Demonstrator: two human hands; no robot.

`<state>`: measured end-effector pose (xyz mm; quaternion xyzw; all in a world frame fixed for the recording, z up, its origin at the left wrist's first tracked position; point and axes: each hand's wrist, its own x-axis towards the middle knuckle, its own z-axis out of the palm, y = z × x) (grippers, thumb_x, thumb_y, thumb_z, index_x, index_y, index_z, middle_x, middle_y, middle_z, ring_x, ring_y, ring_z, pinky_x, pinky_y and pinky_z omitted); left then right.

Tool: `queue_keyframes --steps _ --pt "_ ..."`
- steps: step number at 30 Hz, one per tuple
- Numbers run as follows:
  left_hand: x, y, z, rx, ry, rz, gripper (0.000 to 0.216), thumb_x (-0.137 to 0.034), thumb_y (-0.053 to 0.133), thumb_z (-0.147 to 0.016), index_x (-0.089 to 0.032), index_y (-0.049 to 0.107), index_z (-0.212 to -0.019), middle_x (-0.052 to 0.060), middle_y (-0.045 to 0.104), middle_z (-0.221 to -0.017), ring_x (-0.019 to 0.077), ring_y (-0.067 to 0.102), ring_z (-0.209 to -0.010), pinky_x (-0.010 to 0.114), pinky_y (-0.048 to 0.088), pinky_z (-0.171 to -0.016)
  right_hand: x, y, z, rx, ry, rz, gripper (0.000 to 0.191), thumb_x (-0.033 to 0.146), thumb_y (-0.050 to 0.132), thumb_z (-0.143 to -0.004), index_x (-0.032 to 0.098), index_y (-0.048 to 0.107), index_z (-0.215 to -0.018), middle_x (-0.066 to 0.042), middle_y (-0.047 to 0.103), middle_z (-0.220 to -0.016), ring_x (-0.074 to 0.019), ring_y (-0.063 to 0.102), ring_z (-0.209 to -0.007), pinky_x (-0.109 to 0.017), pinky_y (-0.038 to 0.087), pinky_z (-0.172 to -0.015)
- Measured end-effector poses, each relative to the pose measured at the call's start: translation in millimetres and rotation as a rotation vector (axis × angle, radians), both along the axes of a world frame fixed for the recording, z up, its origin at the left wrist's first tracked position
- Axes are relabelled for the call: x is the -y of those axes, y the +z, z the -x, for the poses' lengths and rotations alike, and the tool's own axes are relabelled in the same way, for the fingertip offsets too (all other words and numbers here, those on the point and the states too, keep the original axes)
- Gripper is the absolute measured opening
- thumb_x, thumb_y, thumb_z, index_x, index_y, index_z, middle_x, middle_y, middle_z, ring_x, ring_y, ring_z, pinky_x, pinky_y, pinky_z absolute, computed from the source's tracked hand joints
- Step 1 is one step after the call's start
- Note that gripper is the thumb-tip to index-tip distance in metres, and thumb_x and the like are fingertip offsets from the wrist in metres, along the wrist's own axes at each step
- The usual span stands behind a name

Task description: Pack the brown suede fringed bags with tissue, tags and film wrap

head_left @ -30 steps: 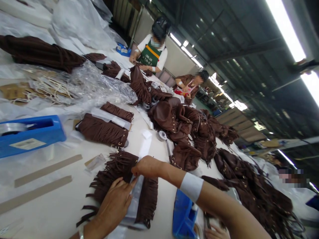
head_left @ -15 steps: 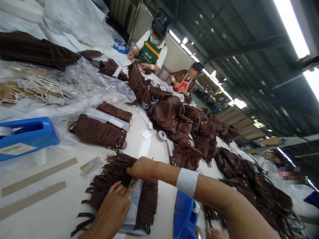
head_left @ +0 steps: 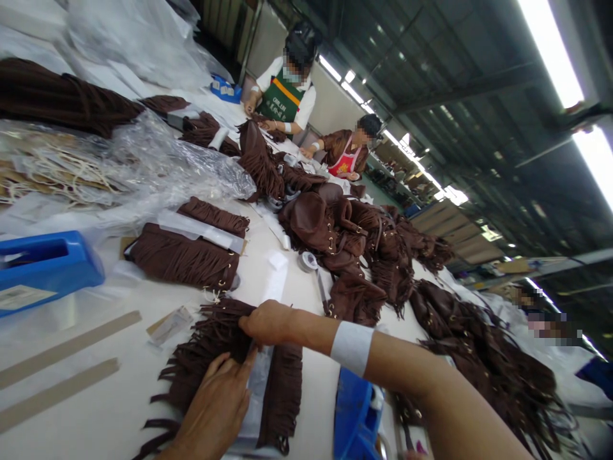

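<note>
A dark brown fringed bag (head_left: 282, 390) lies flat on the white table, with a strip of pale wrapping (head_left: 258, 396) running along its middle. My left hand (head_left: 215, 399) rests on the bag, fingers stretched and the index finger pointing along the wrapping's edge. Across from it, my right hand (head_left: 268, 321) is closed, its curled fingers at the bag's far end beside the wrapping; the fingertips are partly hidden. A white band (head_left: 352, 347) circles my right forearm. Behind them lies a second fringed bag (head_left: 184, 254), also with a pale strip across it.
Blue tape dispensers stand at left (head_left: 43, 268) and near my right arm (head_left: 354, 415). A tape roll (head_left: 308, 261) lies beyond my hands. Piled brown bags (head_left: 345, 230) fill the right side. Clear plastic (head_left: 191, 163) covers the back left. Two co-workers (head_left: 285, 96) work at the far end.
The view has shifted slightly, moving the scene left. Both hands stay at nearly the same places on the bag. The far co-worker in the red apron has moved an arm outward.
</note>
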<state>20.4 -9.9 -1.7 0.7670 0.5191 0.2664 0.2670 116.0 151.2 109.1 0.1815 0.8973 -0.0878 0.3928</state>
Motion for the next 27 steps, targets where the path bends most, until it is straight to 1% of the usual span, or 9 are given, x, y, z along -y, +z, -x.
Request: queue_keyframes --steps 5,10,13,17,19,21,22,24,27 --pt "-2 3.9 0 -0.010 -0.026 0.047 0.057 -0.012 0.045 -0.087 -0.020 0.043 -0.143 0.004 0.070 -0.095 0.0208 0.063 -0.097 0.048 0.033 -0.110 -8 -2.1 -2 -0.017 0.020 -0.004 0.034 0.034 0.068 -0.087 0.015 0.056 -0.113 -0.011 0.076 -0.093 -0.0273 0.073 -0.092 -0.034 0.055 -0.069" --pt "-4 4.1 -1 -0.047 -0.054 0.100 0.057 -0.014 0.045 -0.087 -0.018 0.045 -0.143 0.007 0.071 -0.100 0.0223 0.062 -0.101 0.049 0.031 -0.112 -17 -5.6 -10 -0.062 0.049 0.029 0.029 0.041 0.063 -0.091 0.019 0.056 -0.108 -0.007 0.075 -0.090 -0.0233 0.072 -0.086 -0.029 0.046 -0.062" --pt "-4 3.0 -1 -0.061 -0.055 0.095 0.055 -0.013 0.044 -0.087 -0.018 0.047 -0.142 0.008 0.071 -0.102 0.0225 0.062 -0.101 0.049 0.032 -0.111 -22 -4.9 -19 -0.084 -0.001 0.033 0.028 0.046 0.062 -0.091 0.022 0.057 -0.104 -0.004 0.075 -0.092 -0.0195 0.070 -0.082 -0.026 0.040 -0.060" --pt "-2 -0.9 -1 -0.050 -0.072 0.067 0.052 -0.014 0.042 -0.089 -0.018 0.048 -0.140 0.008 0.071 -0.105 0.0225 0.063 -0.102 0.051 0.032 -0.111 -30 -4.4 -34 -0.143 -0.178 -0.004 0.032 0.053 0.069 -0.085 0.025 0.059 -0.097 0.000 0.074 -0.091 -0.0169 0.068 -0.078 -0.024 0.036 -0.058" --pt "-1 -3.9 -1 -0.038 -0.071 0.058 0.052 -0.015 0.041 -0.090 -0.017 0.046 -0.141 0.007 0.071 -0.101 0.0215 0.063 -0.099 0.051 0.032 -0.111 -36 -1.7 -43 -0.169 -0.274 -0.110 0.029 0.044 0.072 -0.084 0.023 0.059 -0.100 -0.002 0.074 -0.089 -0.0188 0.068 -0.078 -0.024 0.036 -0.060" --pt "-1 -6.8 0 -0.031 -0.062 0.044 0.052 -0.016 0.042 -0.091 -0.017 0.043 -0.143 0.005 0.071 -0.098 0.0201 0.063 -0.097 0.049 0.032 -0.111 -39 6.2 -53 -0.208 -0.367 -0.251 0.025 0.033 0.069 -0.088 0.019 0.059 -0.106 -0.008 0.075 -0.090 -0.0215 0.068 -0.082 -0.026 0.037 -0.063" --pt "-2 -7.9 0 -0.031 -0.059 0.034 0.053 -0.016 0.042 -0.091 -0.017 0.042 -0.144 0.004 0.070 -0.096 0.0195 0.064 -0.097 0.048 0.032 -0.112 -38 12.6 -58 -0.234 -0.418 -0.319 0.024 0.030 0.066 -0.091 0.018 0.057 -0.110 -0.010 0.074 -0.092 -0.0227 0.069 -0.085 -0.026 0.037 -0.064" --pt "-3 -9.1 1 -0.044 -0.054 0.008 0.052 -0.019 0.042 -0.092 -0.018 0.041 -0.145 0.003 0.070 -0.095 0.0192 0.064 -0.098 0.047 0.032 -0.112 -29 30.0 -73 -0.292 -0.537 -0.444 0.026 0.034 0.060 -0.096 0.017 0.055 -0.114 -0.012 0.074 -0.096 -0.0236 0.068 -0.088 -0.027 0.038 -0.066" --pt "-3 -9.7 3 -0.083 -0.076 -0.004 0.051 -0.024 0.039 -0.094 -0.016 0.042 -0.144 0.003 0.071 -0.092 0.0208 0.065 -0.098 0.047 0.032 -0.112 10 63.5 -110 -0.361 -0.751 -0.598 0.028 0.044 0.050 -0.100 0.020 0.054 -0.112 -0.008 0.073 -0.096 -0.0210 0.068 -0.087 -0.026 0.038 -0.066"
